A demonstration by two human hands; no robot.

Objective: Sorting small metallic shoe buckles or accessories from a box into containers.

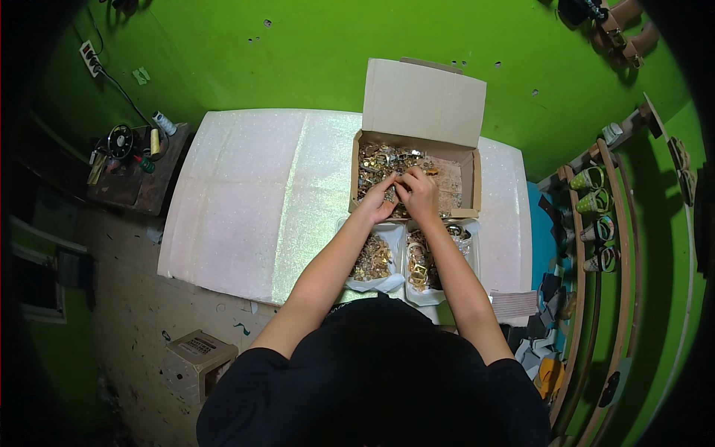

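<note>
Over the near part of an open cardboard box (477, 167), both hands meet with fingertips close together. My left hand (378, 203) is closed, its palm partly turned up and its fingers reaching toward the other hand. My right hand (419, 195) is bent in a pinch beside it. Whatever lies between the fingers is too small and hidden to name. Inside the box is a heap of small metal buckles and fittings (380, 158), gold and silver, mostly on the left side. Below my wrists stand a left white tray (393, 281) and a right white tray (424, 299), both holding gold-coloured metal pieces.
The table (231, 194) has a pale, shiny cover. A dark side stand (130, 186) at left holds thread spools (155, 141) and a black wheel. Sandals hang on a wooden rack (624, 298) at right. A small box-like stool (197, 354) stands on the floor at lower left.
</note>
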